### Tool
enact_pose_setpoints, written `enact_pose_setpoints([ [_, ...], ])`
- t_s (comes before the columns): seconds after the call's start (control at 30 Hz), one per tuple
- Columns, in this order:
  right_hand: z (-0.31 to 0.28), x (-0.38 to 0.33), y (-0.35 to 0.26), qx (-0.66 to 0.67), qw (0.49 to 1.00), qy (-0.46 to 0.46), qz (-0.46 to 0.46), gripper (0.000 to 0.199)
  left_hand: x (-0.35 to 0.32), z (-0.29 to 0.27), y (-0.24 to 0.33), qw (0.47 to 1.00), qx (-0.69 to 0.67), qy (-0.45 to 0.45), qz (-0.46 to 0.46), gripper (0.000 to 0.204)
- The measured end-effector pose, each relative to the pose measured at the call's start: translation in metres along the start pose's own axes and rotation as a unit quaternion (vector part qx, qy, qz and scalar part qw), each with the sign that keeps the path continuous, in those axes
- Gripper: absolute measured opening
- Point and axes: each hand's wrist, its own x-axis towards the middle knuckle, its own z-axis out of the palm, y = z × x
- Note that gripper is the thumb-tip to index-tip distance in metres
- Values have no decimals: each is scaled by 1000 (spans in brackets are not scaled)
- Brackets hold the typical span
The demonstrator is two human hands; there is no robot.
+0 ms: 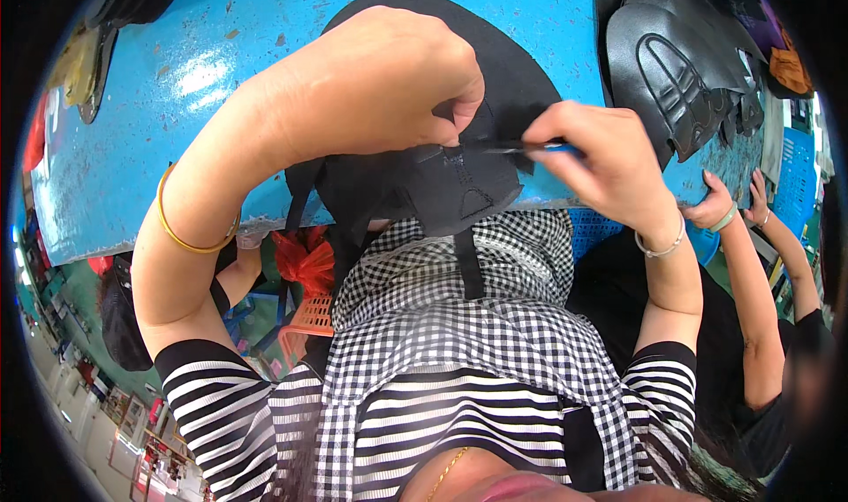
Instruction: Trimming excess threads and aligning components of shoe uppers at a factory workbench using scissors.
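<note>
A black sewn fabric piece [420, 188] with stitched seams and straps lies across the table's near edge, its broad rounded part spread on the blue top. My left hand [406, 82] is bent over it, thumb and fingertips pinched together at a seam near the middle. To the right, my right hand [609, 162] is closed around a slim dark tool [508, 148] with a blue part; motion blur hides its exact kind. The tool's thin end points left toward the seam by my left fingertips. Whether it touches the fabric, I cannot tell.
The blue table [194, 69] has a scuffed front edge. Shiny black stitched pieces [671, 60] are stacked at the far right, beside a co-worker's hands [711, 206]. More black pieces [132, 3] lie far left. Below the table are an orange basket [306, 321] and red plastic [305, 262].
</note>
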Motion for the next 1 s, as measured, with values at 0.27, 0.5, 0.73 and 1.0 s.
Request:
enact_pose_setpoints([
  [0.27, 8, 15, 1, -60, 989, -110, -75, 16, -9, -6, -9, 995, 67, 69, 8, 22],
  [0.5, 6, 27, -3, -86, 990, -86, -69, 16, -10, -15, -8, 995, -8, -14, -100, 17],
  [0.73, 0, 37, -8, -169, 982, -62, -53, 21, -17, -9, -12, 996, -6, 25, -89, 16],
  [1.0, 6, 51, 2, -159, 982, -96, -23, 33, -21, -6, -14, 997, 8, 48, -59, 18],
])
